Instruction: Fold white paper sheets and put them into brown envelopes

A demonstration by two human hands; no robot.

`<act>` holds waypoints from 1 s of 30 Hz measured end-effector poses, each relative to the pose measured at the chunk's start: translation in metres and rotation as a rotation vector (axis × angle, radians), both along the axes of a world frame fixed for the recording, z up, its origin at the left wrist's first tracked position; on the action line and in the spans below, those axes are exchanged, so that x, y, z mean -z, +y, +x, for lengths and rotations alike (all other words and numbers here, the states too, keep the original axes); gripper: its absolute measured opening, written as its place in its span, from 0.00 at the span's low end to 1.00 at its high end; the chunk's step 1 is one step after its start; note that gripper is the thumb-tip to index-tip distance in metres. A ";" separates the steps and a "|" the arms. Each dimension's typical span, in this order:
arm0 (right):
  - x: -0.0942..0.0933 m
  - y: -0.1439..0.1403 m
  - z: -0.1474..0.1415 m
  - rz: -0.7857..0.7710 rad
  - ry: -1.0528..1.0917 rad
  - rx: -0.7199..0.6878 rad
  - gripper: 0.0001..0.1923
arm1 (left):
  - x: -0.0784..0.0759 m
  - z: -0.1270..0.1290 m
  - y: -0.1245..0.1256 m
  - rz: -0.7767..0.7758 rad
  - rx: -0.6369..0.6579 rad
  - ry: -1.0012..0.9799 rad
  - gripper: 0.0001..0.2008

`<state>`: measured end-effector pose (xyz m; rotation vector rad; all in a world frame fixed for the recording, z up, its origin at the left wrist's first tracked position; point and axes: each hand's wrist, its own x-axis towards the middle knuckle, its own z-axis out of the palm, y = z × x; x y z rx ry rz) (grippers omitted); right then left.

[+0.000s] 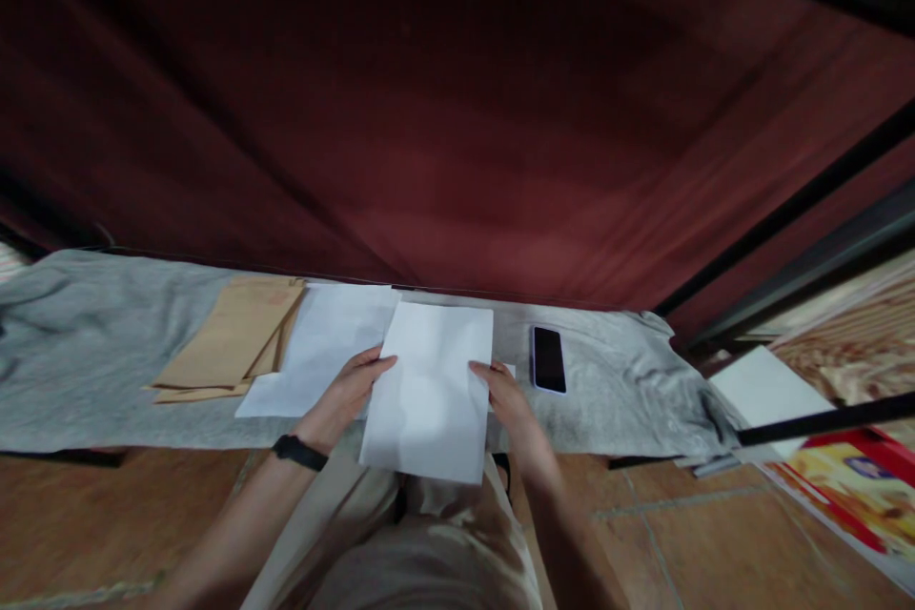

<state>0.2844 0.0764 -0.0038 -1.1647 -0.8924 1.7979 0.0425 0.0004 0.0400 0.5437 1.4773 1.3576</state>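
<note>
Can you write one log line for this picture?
left hand: holds sheet | right hand: holds sheet | nearby: envelopes, phone

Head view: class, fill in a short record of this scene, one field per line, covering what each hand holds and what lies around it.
left hand: grips the left edge of the sheet
right hand: grips the sheet's right edge
sheet: white, blank side up, held over the cloth's near edge
cloth: grey, spread flat
envelopes: brown, stacked on the cloth, left of the paper
phone: dark screen up, right of the sheet
wristband: black, left wrist
</note>
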 end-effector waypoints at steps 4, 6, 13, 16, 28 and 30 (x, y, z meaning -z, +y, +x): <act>-0.034 0.026 -0.003 0.106 0.008 -0.060 0.14 | -0.025 -0.007 0.018 0.056 0.021 0.024 0.19; -0.057 0.042 -0.004 0.201 0.016 -0.063 0.15 | -0.044 -0.011 0.029 0.128 0.022 0.101 0.20; -0.117 0.090 -0.001 0.616 -0.037 -0.007 0.14 | -0.099 -0.018 0.056 0.446 -0.060 0.312 0.18; -0.105 0.094 0.002 0.784 -0.144 0.002 0.10 | -0.083 -0.025 0.059 0.479 -0.085 0.500 0.14; 0.043 0.047 0.033 1.129 -0.690 -0.460 0.28 | 0.071 -0.032 0.018 0.404 0.387 0.985 0.22; 0.054 0.038 0.037 1.112 -0.769 -0.493 0.26 | 0.077 -0.032 0.009 0.398 0.508 1.060 0.29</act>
